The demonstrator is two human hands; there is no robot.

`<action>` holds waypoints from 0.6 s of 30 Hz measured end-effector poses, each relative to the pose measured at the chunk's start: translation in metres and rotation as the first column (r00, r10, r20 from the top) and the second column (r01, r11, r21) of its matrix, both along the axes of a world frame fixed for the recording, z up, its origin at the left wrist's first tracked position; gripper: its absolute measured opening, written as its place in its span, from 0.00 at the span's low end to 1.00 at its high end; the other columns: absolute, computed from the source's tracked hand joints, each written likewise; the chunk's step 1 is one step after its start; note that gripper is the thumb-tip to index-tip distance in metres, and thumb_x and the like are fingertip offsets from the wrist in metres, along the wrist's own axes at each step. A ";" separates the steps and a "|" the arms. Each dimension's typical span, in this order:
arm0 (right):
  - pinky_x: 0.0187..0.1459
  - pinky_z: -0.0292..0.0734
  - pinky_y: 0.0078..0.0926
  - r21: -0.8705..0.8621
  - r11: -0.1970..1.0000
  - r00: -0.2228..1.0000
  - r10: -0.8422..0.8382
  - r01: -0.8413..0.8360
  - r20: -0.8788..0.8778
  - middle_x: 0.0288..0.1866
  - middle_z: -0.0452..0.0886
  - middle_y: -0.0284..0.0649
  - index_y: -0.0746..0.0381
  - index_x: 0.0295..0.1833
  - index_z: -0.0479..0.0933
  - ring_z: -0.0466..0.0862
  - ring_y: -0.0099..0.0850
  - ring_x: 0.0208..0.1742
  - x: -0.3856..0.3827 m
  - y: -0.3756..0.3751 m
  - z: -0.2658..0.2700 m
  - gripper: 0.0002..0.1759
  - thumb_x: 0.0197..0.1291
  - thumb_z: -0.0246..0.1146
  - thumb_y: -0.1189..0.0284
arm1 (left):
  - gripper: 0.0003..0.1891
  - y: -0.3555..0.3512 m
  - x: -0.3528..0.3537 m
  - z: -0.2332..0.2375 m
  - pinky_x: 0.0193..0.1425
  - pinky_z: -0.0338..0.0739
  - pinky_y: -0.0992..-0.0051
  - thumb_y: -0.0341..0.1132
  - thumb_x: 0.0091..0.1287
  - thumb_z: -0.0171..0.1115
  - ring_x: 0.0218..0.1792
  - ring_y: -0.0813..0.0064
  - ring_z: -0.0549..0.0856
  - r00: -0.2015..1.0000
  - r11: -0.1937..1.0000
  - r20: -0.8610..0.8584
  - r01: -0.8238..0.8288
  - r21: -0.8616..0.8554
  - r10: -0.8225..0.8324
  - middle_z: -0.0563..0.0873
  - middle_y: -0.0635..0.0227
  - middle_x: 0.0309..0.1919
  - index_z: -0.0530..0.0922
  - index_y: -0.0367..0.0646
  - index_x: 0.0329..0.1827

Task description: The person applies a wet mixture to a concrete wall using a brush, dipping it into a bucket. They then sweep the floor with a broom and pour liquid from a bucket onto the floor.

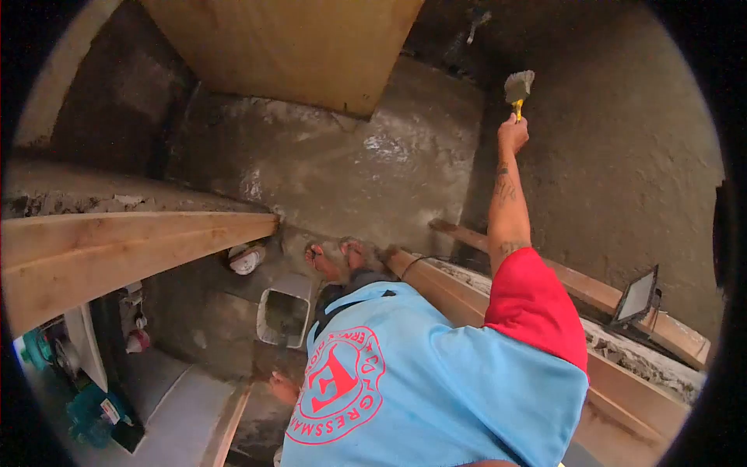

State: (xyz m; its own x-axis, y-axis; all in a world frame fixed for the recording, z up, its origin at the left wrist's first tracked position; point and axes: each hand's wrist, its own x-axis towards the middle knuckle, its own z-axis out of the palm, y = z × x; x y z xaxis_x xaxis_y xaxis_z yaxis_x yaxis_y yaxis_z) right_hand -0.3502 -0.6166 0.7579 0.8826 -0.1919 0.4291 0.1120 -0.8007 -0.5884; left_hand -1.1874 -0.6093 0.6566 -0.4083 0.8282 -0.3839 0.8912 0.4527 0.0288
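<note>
My right hand is closed round the yellow handle of a wide paintbrush, arm stretched out ahead along the grey cement wall. Pale bristles point away from me and overlap the wall in this view. Low on my left side, beside the blue shirt, my left hand hangs with fingers apart and nothing visible in them. Just ahead of that hand, by my bare feet, stands a square whitish bucket with greyish contents.
Wet cement floor spreads ahead. A large wooden board juts in above it. Timber beams flank me on the left and right. A flat work lamp rests on the right-hand timber. Teal equipment sits at lower left.
</note>
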 end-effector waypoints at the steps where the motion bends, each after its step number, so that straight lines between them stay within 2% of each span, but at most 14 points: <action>1: 0.41 0.75 0.45 -0.001 1.000 1.000 0.003 -0.003 0.001 0.37 0.81 0.56 0.66 0.41 0.78 0.81 0.52 0.40 0.003 -0.003 0.005 0.15 0.60 0.59 0.64 | 0.26 0.001 0.001 0.000 0.49 0.72 0.54 0.51 0.71 0.41 0.45 0.43 0.77 1.000 1.000 0.001 -0.003 -0.001 0.003 0.80 0.45 0.41 0.77 0.36 0.48; 3: 0.41 0.75 0.45 -0.049 0.999 0.988 -0.010 0.002 -0.155 0.37 0.81 0.56 0.69 0.40 0.78 0.81 0.52 0.40 0.017 -0.004 0.010 0.16 0.59 0.59 0.65 | 0.25 0.004 -0.004 0.001 0.48 0.72 0.54 0.51 0.71 0.41 0.43 0.44 0.77 0.989 0.984 0.072 0.137 -0.114 -0.130 0.80 0.43 0.41 0.77 0.35 0.46; 5: 0.42 0.75 0.44 -0.076 0.997 0.994 -0.021 0.013 -0.104 0.39 0.82 0.55 0.69 0.41 0.78 0.81 0.51 0.42 0.025 -0.005 -0.007 0.17 0.59 0.59 0.64 | 0.25 0.001 -0.019 -0.012 0.47 0.71 0.54 0.50 0.71 0.41 0.43 0.45 0.77 0.990 0.989 0.041 0.139 -0.052 -0.137 0.80 0.43 0.40 0.77 0.34 0.45; 7: 0.44 0.75 0.44 -0.206 0.978 0.993 0.014 -0.038 -0.118 0.40 0.81 0.55 0.69 0.42 0.78 0.81 0.50 0.44 0.043 -0.010 -0.011 0.19 0.59 0.59 0.62 | 0.26 -0.001 -0.014 -0.029 0.46 0.71 0.54 0.50 0.71 0.41 0.42 0.45 0.77 0.987 0.987 0.034 0.160 0.008 -0.160 0.79 0.42 0.40 0.77 0.33 0.44; 8: 0.46 0.74 0.43 -0.104 0.993 0.987 0.030 -0.047 -0.160 0.42 0.81 0.54 0.67 0.43 0.79 0.80 0.50 0.46 0.032 -0.007 -0.003 0.19 0.59 0.59 0.60 | 0.26 -0.002 -0.015 -0.023 0.45 0.70 0.54 0.50 0.71 0.41 0.42 0.45 0.77 0.987 0.988 0.051 0.151 0.027 -0.152 0.79 0.42 0.40 0.77 0.33 0.43; 9: 0.46 0.74 0.44 -0.106 0.994 0.992 0.020 -0.033 -0.128 0.42 0.81 0.53 0.64 0.45 0.79 0.80 0.51 0.45 0.028 -0.002 0.000 0.18 0.58 0.59 0.61 | 0.26 -0.002 -0.016 -0.019 0.45 0.70 0.54 0.50 0.71 0.41 0.42 0.45 0.77 0.988 0.990 0.068 0.135 0.045 -0.138 0.79 0.41 0.39 0.77 0.32 0.42; 11: 0.45 0.74 0.44 -0.038 0.998 0.999 0.042 -0.042 -0.001 0.39 0.82 0.52 0.65 0.42 0.79 0.81 0.51 0.42 0.027 0.004 0.003 0.18 0.58 0.58 0.60 | 0.26 -0.003 -0.005 -0.008 0.44 0.70 0.54 0.50 0.71 0.41 0.42 0.45 0.78 0.994 0.994 0.067 0.083 0.071 -0.087 0.79 0.41 0.39 0.77 0.32 0.41; 12: 0.45 0.74 0.44 -0.037 0.998 0.999 0.042 -0.042 0.002 0.39 0.82 0.52 0.65 0.42 0.79 0.81 0.51 0.42 0.026 0.008 0.003 0.18 0.58 0.58 0.60 | 0.26 -0.003 -0.002 -0.004 0.44 0.70 0.53 0.50 0.71 0.41 0.42 0.45 0.78 0.998 0.995 0.052 0.029 0.095 -0.034 0.79 0.42 0.39 0.77 0.32 0.41; 13: 0.45 0.74 0.45 0.011 0.998 0.997 0.056 -0.057 0.055 0.39 0.82 0.52 0.65 0.43 0.79 0.81 0.52 0.42 0.021 0.011 0.011 0.18 0.58 0.58 0.60 | 0.26 -0.006 -0.006 -0.012 0.44 0.70 0.53 0.50 0.71 0.41 0.42 0.45 0.78 0.998 0.995 0.056 0.026 0.099 -0.032 0.79 0.42 0.39 0.77 0.32 0.41; 16: 0.43 0.74 0.45 0.072 0.993 0.989 0.083 -0.092 0.123 0.38 0.82 0.53 0.65 0.45 0.78 0.81 0.53 0.42 0.008 0.017 0.051 0.19 0.58 0.58 0.60 | 0.25 -0.025 -0.029 -0.027 0.41 0.71 0.52 0.49 0.70 0.42 0.38 0.46 0.79 0.983 0.968 0.023 0.176 0.177 -0.183 0.81 0.45 0.36 0.78 0.33 0.39; 18: 0.42 0.74 0.46 0.115 0.988 0.979 0.080 -0.102 0.187 0.37 0.82 0.54 0.66 0.45 0.76 0.80 0.54 0.41 0.005 0.022 0.058 0.19 0.59 0.58 0.61 | 0.25 -0.026 -0.016 -0.008 0.40 0.72 0.52 0.50 0.70 0.43 0.34 0.46 0.80 0.994 0.997 -0.085 0.073 -0.005 -0.074 0.82 0.48 0.33 0.79 0.34 0.40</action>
